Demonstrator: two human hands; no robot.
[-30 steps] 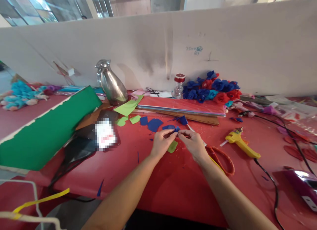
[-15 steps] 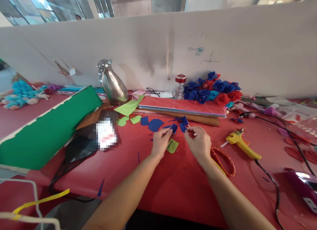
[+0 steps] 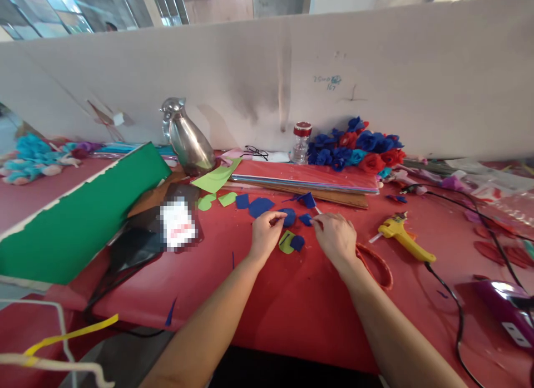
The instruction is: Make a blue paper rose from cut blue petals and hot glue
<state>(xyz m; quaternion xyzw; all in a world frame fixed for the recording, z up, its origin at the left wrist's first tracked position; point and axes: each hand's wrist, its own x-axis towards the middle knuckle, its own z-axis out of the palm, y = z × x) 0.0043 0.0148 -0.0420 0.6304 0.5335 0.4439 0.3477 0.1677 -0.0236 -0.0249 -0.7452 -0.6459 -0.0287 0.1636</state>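
Beside blue pieces [image 3: 288,219], left fingers [image 3: 273,216] parted (barely), right fingers [image 3: 324,223] curled

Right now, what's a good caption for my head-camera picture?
Left hand and right hand at blue cutouts, yellow glue gun nearby.

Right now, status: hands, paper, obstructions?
Left hand near blue paper; right hand by second blue piece. Third piece overlaps green paper. Scissors partly behind right arm.

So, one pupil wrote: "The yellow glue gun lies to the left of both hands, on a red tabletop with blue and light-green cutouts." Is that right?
Not quite: the yellow glue gun lies to the right of both hands, as the head view shows. It is on a red tabletop with blue cutouts and light-green cutouts.
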